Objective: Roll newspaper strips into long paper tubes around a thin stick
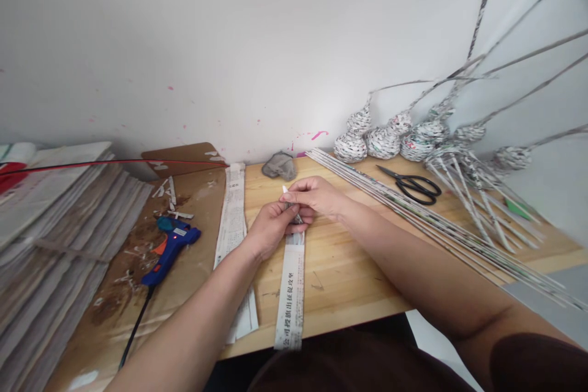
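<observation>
A newspaper strip (290, 294) runs from the table's front edge up to my two hands, its far end rolled to a white pointed tip. My left hand (272, 225) is closed round the rolled end, thumb on top. Just beyond it, my right hand (311, 196) pinches the same end near the tip. My fingers hide much of the rolled part. To the left of the strip lies a stack of flat newspaper strips (231, 208), partly covered by my left forearm.
A blue glue gun (172, 251) lies on stained cardboard at left, near a tall newspaper stack (68, 239). A grey cloth (279, 165) sits by the wall. At right are black scissors (416, 187), long paper tubes (413, 220) and several woven paper gourds (383, 142) with long stems.
</observation>
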Motion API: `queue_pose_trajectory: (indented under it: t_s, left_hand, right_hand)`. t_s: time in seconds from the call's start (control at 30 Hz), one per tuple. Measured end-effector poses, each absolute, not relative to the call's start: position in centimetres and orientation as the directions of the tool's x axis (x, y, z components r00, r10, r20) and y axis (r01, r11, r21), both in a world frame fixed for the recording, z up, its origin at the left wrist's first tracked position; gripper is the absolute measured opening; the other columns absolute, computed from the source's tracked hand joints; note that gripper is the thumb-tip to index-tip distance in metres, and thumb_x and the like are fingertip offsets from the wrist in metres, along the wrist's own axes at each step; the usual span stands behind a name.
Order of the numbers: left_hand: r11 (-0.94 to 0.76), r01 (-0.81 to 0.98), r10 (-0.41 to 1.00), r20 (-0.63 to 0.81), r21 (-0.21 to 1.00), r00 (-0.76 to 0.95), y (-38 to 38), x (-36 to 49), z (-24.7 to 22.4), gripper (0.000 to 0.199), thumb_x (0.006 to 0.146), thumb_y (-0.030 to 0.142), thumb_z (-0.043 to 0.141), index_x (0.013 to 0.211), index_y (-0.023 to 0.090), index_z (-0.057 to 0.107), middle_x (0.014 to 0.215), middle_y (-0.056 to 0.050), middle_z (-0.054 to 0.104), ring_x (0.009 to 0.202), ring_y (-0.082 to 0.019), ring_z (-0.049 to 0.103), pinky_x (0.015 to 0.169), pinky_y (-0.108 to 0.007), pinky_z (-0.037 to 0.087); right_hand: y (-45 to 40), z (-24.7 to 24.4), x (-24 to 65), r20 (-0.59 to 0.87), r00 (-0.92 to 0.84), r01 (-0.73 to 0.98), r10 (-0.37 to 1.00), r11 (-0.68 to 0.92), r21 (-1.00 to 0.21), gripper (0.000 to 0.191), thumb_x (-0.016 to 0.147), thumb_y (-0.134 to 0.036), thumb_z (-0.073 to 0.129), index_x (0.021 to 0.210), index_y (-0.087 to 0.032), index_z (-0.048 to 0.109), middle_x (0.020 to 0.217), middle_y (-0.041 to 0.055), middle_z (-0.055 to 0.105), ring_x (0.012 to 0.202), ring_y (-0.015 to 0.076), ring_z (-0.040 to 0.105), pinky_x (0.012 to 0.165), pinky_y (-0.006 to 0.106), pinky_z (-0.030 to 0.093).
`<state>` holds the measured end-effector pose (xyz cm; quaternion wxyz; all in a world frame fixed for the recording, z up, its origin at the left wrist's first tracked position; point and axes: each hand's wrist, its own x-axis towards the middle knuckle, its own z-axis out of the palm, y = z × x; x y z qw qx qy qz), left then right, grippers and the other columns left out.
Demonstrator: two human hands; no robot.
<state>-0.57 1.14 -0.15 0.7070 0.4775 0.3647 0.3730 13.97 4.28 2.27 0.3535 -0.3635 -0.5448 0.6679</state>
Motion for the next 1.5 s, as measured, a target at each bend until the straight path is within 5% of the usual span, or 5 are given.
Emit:
queue_pose_trajectory:
  t_s: [0.7, 1.03, 1.23, 1.37, 1.5]
  left_hand:
    - [0.277, -0.148, 0.879, -0.189, 0.949, 0.437, 0.9, -0.4, 0.0, 0.028, 0.078, 0.033, 0.063, 0.091, 0.009, 0.068, 0.093, -0.013, 0.069, 0.084, -0.017, 0.064, 0.073, -0.029, 0.053]
    - [0.249, -0.12, 0.886, -0.176, 0.961, 0.429, 0.6, 0.0, 0.3, 0.031, 0.076, 0.037, 0.064, 0.085, 0.008, 0.068, 0.086, -0.013, 0.069, 0.079, -0.016, 0.064, 0.074, -0.028, 0.052]
    - [0.32, -0.182, 0.875, -0.216, 0.93, 0.434, 0.8, -0.3, 0.2, 0.028, 0.079, 0.033, 0.062, 0.093, 0.009, 0.066, 0.086, -0.012, 0.069, 0.078, -0.016, 0.065, 0.069, -0.026, 0.053]
    - [0.358, -0.233, 0.875, -0.238, 0.904, 0.421, 1.2, -0.5, 0.0, 0.025, 0.08, 0.03, 0.061, 0.094, 0.009, 0.065, 0.084, -0.012, 0.069, 0.072, -0.014, 0.065, 0.065, -0.024, 0.054]
    - [0.355, -0.246, 0.874, -0.228, 0.902, 0.429, 1.3, -0.6, 0.1, 0.024, 0.081, 0.028, 0.06, 0.092, 0.008, 0.065, 0.082, -0.012, 0.069, 0.069, -0.013, 0.065, 0.063, -0.022, 0.053]
  right_hand:
    - [4.6, 1.7, 14.4, -0.082, -0.559, -0.057, 0.825, -0.136, -0.989, 0.03, 0.07, -0.04, 0.07, 0.077, -0.013, 0.058, 0.047, -0.0045, 0.054, 0.032, 0.0058, 0.043, 0.031, 0.016, 0.035]
    - [4.1, 1.5, 13.5, -0.135, -0.424, -0.06, 0.896, -0.177, -0.982, 0.036, 0.068, -0.046, 0.07, 0.068, -0.018, 0.047, 0.041, -0.0079, 0.048, 0.026, 0.0063, 0.036, 0.025, 0.017, 0.028]
    - [5.2, 1.5, 14.2, 0.085, -0.262, 0.067, 0.961, 0.106, -0.992, 0.035, 0.083, -0.047, 0.052, 0.076, -0.015, 0.061, 0.072, 0.0034, 0.065, 0.058, 0.01, 0.057, 0.051, 0.02, 0.045]
    - [7.5, 1.0, 14.6, 0.225, -0.153, 0.506, 0.962, 0.271, -0.819, 0.032, 0.091, -0.03, 0.039, 0.102, -0.013, 0.064, 0.1, 0.0102, 0.066, 0.084, 0.0162, 0.061, 0.077, 0.03, 0.047]
    - [10.3, 0.8, 12.7, 0.302, -0.254, 0.863, 0.919, 0.356, -0.359, 0.057, 0.084, -0.032, 0.052, 0.134, -0.008, 0.04, 0.128, 0.0202, 0.05, 0.114, 0.0275, 0.048, 0.093, 0.037, 0.038]
